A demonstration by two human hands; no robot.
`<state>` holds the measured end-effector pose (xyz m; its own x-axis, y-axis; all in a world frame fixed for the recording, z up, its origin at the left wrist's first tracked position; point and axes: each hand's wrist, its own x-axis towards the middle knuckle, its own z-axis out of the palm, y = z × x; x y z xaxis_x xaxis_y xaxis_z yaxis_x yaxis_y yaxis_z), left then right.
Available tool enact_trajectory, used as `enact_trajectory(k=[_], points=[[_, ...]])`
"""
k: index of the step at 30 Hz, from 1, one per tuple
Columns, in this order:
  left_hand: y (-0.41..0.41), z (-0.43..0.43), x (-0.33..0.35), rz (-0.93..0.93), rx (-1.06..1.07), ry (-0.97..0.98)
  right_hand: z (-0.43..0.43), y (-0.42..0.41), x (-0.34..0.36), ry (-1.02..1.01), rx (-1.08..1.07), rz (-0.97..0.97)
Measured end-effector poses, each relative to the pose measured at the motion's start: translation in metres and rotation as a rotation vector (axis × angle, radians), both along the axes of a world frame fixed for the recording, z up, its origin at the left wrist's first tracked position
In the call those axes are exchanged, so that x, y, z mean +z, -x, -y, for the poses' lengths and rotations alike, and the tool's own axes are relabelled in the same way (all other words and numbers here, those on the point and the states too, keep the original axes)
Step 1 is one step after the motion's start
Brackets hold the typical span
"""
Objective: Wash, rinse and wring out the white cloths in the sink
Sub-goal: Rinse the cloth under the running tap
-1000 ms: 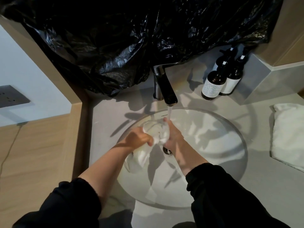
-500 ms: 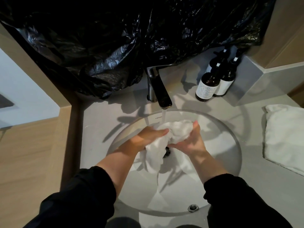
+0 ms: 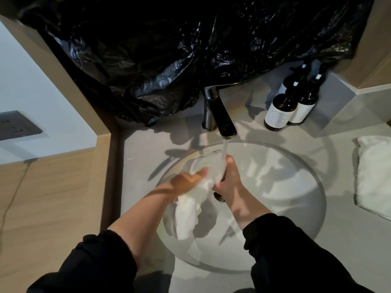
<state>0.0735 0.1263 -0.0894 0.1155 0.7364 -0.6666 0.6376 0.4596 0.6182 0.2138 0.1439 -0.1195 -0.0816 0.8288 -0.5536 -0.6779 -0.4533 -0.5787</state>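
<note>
head view shows the left hand (image 3: 186,180) and right hand (image 3: 229,181) both clenched round one white cloth (image 3: 190,212), bunched under the running tap (image 3: 224,117) over the sink (image 3: 296,187), so this looks like rinsing, and next probably calls for twisting it dry.

left grip (image 3: 186,180), right grip (image 3: 229,181) close together, both clutching cloth (image 3: 190,212), forearms (image 3: 137,225) bare
</note>
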Motion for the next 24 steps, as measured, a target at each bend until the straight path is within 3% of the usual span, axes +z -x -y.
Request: enact_trajectory(k=[2,4,7,11,13,19,21,24], points=[[0.000,0.001,-0.002,-0.080,-0.040,0.022,-0.003,-0.004,-0.010,-0.128,0.048,-0.173],[-0.002,0.003,-0.001,-0.061,-0.109,0.043,-0.003,-0.009,-0.013,-0.172,0.100,-0.211],[-0.004,-0.004,-0.002,-0.038,-0.274,0.057,-0.002,-0.019,0.002,-0.076,-0.004,-0.156],[-0.017,-0.017,0.016,-0.283,-0.547,0.028,-0.003,-0.037,0.012,-0.023,-0.108,-0.008],[-0.024,-0.023,0.019,-0.326,-0.557,-0.027,0.000,-0.049,0.010,-0.035,-0.113,-0.035],[-0.030,-0.034,0.008,-0.286,-0.386,-0.176,0.012,-0.103,0.000,0.046,0.097,-0.507],[-0.029,-0.034,0.002,-0.178,-0.303,-0.166,0.010,-0.115,0.003,0.022,0.068,-0.411],[-0.033,-0.034,0.004,-0.124,-0.246,-0.173,0.008,-0.126,0.001,0.151,0.033,-0.144]])
